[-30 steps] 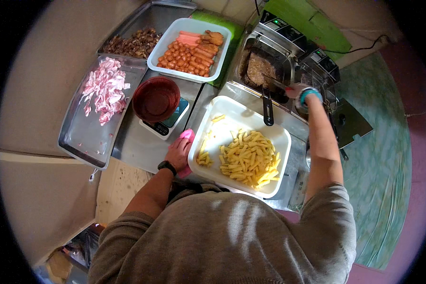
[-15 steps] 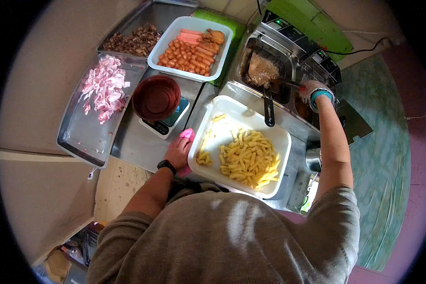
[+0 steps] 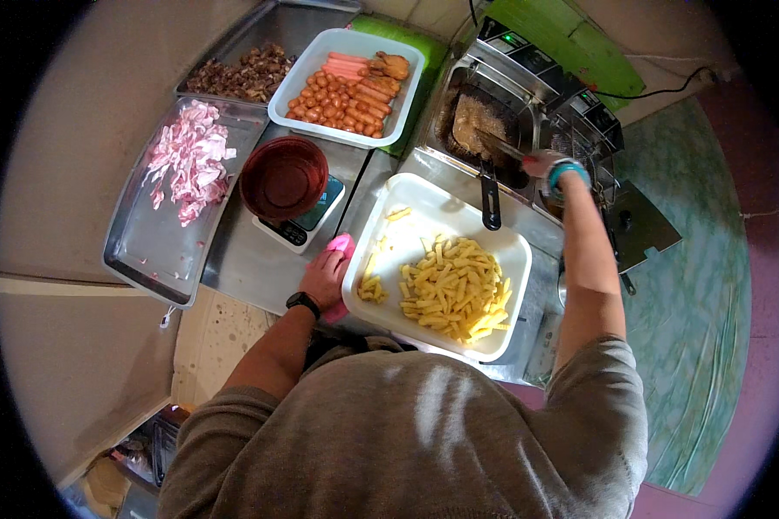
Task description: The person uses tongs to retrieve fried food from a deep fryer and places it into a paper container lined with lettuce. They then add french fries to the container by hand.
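My right hand [image 3: 547, 164], with a turquoise band at its wrist, is closed around metal tongs [image 3: 500, 144]. The tips of the tongs reach into the bubbling oil of the left fryer basin, where a fryer basket [image 3: 460, 130] sits. The black basket handle [image 3: 490, 197] sticks out over the near side. My left hand [image 3: 323, 275] rests on a pink cloth [image 3: 341, 246], fingers laid over it, beside a white tub [image 3: 355, 298]. Cut potato fries [image 3: 459, 285] are piled in that tub. What lies under the oil's foam cannot be made out.
A dark red bowl [image 3: 284, 179] stands on a kitchen scale [image 3: 294, 230]. Behind is a pale tub [image 3: 407, 104] of sausages and fried pieces. On the left are metal trays of raw pink meat [image 3: 192, 160] and browned meat [image 3: 242, 73]. A second fryer basket [image 3: 569, 138] is at right.
My right hand has moved left, from the right basin toward the left one, bringing the tongs over the foaming oil. The second basket now shows more. My left hand stays on the cloth.
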Demonstrator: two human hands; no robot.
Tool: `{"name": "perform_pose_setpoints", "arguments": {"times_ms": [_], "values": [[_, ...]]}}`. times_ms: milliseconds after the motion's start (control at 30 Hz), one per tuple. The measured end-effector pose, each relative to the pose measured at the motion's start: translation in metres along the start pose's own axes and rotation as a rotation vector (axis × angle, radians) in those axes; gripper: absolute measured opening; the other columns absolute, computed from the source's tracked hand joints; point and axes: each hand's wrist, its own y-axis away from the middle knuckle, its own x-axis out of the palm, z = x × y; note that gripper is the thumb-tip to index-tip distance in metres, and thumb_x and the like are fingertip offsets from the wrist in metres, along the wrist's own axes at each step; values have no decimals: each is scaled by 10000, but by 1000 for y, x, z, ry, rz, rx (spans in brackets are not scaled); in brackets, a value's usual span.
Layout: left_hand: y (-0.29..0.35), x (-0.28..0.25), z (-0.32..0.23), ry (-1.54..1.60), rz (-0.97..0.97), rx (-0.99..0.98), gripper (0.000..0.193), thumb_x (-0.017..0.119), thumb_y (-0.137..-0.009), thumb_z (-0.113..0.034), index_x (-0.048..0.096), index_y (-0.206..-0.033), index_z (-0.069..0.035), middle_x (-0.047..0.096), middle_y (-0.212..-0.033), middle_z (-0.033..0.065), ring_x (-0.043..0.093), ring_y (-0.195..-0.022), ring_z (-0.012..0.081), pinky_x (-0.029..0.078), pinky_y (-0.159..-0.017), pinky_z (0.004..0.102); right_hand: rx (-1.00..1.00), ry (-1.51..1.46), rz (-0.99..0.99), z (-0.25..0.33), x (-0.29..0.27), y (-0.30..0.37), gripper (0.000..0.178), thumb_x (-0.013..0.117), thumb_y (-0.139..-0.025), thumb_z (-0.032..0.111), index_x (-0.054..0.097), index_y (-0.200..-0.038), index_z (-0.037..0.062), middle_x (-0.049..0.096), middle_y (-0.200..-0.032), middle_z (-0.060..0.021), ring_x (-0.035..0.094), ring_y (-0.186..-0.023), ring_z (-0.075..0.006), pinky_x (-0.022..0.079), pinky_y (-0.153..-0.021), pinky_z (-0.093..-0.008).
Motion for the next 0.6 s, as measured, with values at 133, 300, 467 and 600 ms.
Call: {"name": "perform_pose_setpoints", "arguments": {"times_ms": [133, 300, 467, 600], "values": [[2, 2, 1, -4, 62, -50, 195, 488, -752, -137, 549, -920, -60, 512, -997, 111, 501, -953, 297, 439, -811, 385, 91, -383, 274, 15, -75, 76, 311, 569, -798, 302, 549, -1040, 106, 537, -752, -12, 470, -574, -101, 405, -500, -238], [0, 3, 3, 21, 36, -30, 192, 483, -757, -137, 547, -921, -61, 507, -997, 100, 486, -972, 288, 432, -813, 390, 169, -419, 143, 8, -55, 59, 351, 586, -774, 316, 544, -1057, 113, 533, -757, -18, 485, -621, -113, 406, -510, -267], [1, -3, 1, 0, 42, -41, 186, 479, -768, -140, 548, -928, -73, 507, -1002, 85, 483, -982, 284, 428, -810, 402, -57, 176, -128, 31, -14, 19, 472, 576, -731, 326, 528, -1157, 128, 579, -1082, -156, 565, -964, -310, 446, -826, -362], [4, -4, 0, -16, 6, -39, 183, 481, -767, -140, 549, -924, -76, 511, -993, 83, 492, -974, 286, 432, -799, 399, 20, 30, -199, 34, -22, 30, 452, 576, -729, 324, 548, -1126, 109, 591, -1043, -166, 564, -959, -318, 435, -833, -357]]}}
